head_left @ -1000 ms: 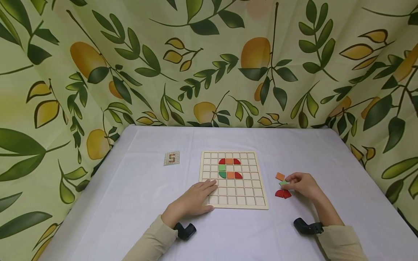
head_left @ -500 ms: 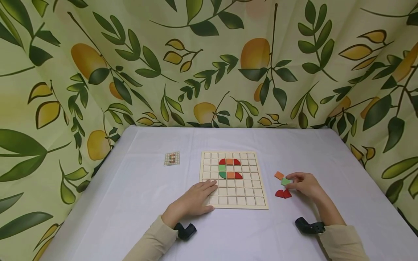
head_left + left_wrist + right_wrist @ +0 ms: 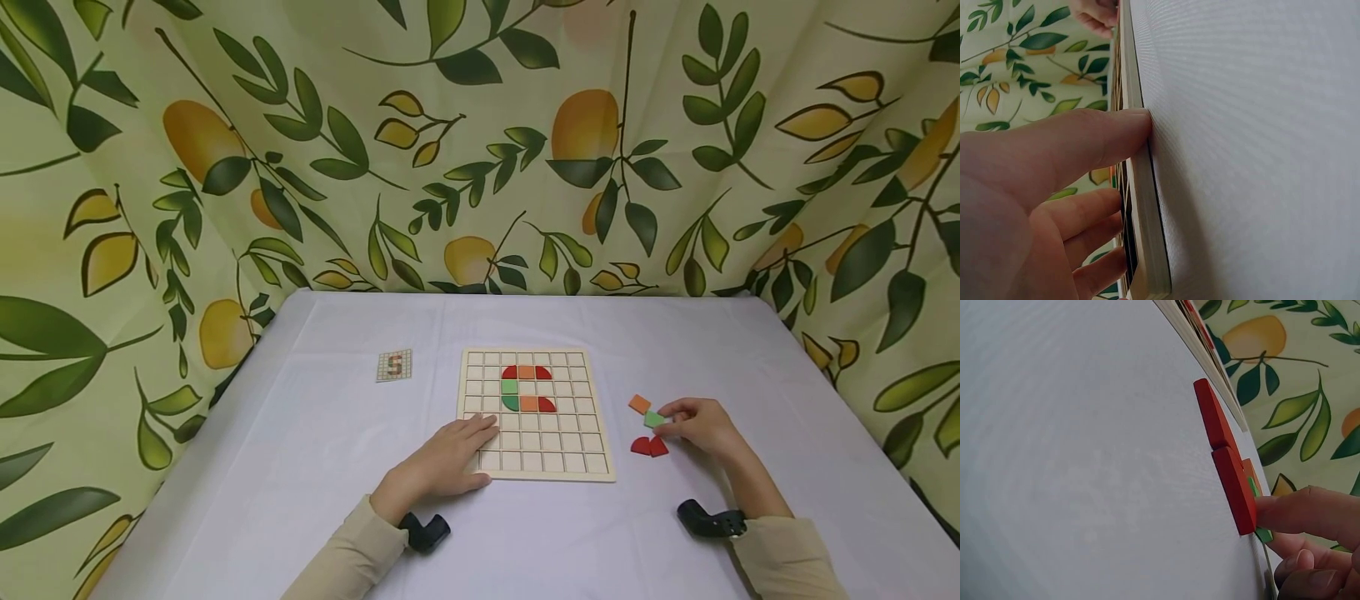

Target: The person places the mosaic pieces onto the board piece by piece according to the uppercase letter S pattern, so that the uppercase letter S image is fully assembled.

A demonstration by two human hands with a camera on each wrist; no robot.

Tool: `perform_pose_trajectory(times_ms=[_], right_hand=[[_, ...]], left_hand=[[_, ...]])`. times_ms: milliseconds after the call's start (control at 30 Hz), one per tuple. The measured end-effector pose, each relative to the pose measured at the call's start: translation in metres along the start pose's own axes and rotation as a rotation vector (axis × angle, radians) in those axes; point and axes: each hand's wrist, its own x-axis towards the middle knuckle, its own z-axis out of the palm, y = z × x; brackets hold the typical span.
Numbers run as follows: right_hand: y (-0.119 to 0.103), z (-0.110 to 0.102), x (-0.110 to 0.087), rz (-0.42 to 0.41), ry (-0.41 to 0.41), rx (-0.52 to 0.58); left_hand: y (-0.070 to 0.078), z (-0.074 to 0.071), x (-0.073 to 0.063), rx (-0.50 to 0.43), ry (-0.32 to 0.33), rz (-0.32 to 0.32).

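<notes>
Beige sleeves (image 3: 347, 552) on both sides here, and just past the left cuff (image 3: 387, 528), a black, bent wrist unit (image 3: 429, 533)! Well right of that cuff, its black twin (image 3: 697, 520), apparently on a dark strap (image 3: 731, 523).

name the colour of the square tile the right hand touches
Light green tile, best in the head view.

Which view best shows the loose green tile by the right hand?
The head view: most of the green tile's top face shows. The right wrist view gives only slivers behind a red piece and the fingers; the left wrist view doesn't show it.
</notes>
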Motion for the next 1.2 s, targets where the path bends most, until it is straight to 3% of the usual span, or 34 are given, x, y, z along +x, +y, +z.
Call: perform_pose_trajectory(times_ms=[1200], right_hand=[[-0.035,0.014,-0.011,-0.075,-0.080,0.025]], left_hand=[[0.000,-0.001,0.000,0.017,0.012,0.027]])
